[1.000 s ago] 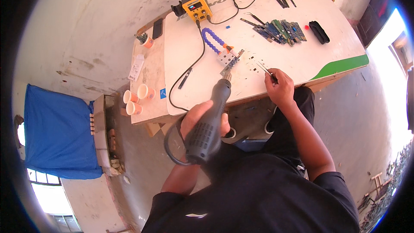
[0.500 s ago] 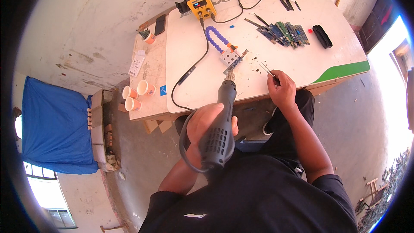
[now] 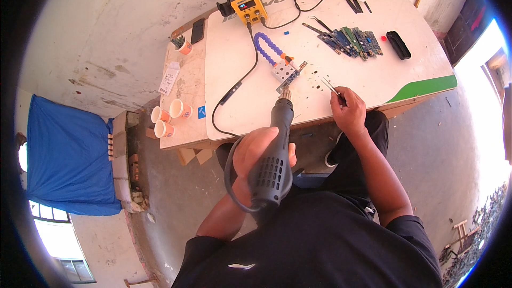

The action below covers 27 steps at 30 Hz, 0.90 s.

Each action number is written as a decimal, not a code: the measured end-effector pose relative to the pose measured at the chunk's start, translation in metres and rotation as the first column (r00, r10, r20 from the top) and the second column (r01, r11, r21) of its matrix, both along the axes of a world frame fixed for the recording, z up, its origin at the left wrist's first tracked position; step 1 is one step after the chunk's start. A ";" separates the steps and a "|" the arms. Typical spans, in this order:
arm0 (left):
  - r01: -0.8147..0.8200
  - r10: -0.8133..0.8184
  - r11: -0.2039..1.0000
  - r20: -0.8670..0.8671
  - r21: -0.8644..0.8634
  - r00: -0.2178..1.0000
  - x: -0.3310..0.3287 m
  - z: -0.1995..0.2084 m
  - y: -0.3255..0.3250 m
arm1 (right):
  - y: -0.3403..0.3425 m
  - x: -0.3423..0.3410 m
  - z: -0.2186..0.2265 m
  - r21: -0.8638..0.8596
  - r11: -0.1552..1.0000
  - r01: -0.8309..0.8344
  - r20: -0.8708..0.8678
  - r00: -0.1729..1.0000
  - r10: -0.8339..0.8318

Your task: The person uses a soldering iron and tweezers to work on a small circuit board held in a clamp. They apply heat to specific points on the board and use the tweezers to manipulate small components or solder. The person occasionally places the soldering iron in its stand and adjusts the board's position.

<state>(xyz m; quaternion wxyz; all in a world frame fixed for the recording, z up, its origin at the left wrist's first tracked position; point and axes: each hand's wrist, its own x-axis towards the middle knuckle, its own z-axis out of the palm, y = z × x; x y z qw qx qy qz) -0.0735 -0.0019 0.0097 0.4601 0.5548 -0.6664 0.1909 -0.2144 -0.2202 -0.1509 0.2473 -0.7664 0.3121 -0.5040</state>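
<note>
My left hand (image 3: 253, 152) is wrapped around a black hot air gun (image 3: 273, 165). Its metal nozzle (image 3: 285, 93) points away from me at the near end of a narrow circuit board (image 3: 291, 79). That board rests against a pale metal block with holes (image 3: 283, 71), next to a blue jointed flexible arm (image 3: 258, 44) with an orange tip. To the right, my right hand (image 3: 349, 109) pinches a pair of tweezers (image 3: 330, 86), whose points reach over the white tabletop. Several tiny dark chips (image 3: 317, 86) lie scattered between the tweezers and the board.
A yellow soldering station (image 3: 248, 2) stands at the back, its cable running to the hot air gun. Circuit boards (image 3: 354, 41) lie fanned out at the right, near a black case (image 3: 398, 46). Paper cups (image 3: 180, 108) and a phone (image 3: 198, 30) sit along the left side.
The hot air gun has shifted very slightly in my left hand's grip. My right hand and the tweezers stay where they were.
</note>
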 end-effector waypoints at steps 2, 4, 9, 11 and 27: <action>-0.018 0.018 1.000 0.014 0.005 1.000 0.002 -0.003 0.000 | 0.000 0.000 0.001 -0.020 1.000 0.001 0.004 1.000 -0.001; -0.049 0.049 0.998 0.020 0.030 0.999 0.004 -0.011 0.004 | 0.000 0.000 0.002 -0.011 1.000 0.000 -0.004 1.000 0.000; -0.012 0.013 0.999 -0.027 0.045 1.000 0.004 -0.011 0.003 | 0.000 0.000 0.001 -0.006 1.000 -0.001 0.007 1.000 0.001; -0.003 0.004 0.999 -0.036 0.045 0.999 0.004 -0.011 0.001 | 0.000 0.000 0.001 -0.017 1.000 -0.005 0.019 1.000 0.005; -0.028 0.028 1.000 0.006 0.006 1.000 -0.001 -0.003 0.002 | 0.002 -0.001 0.004 0.002 1.000 0.005 -0.010 1.000 -0.005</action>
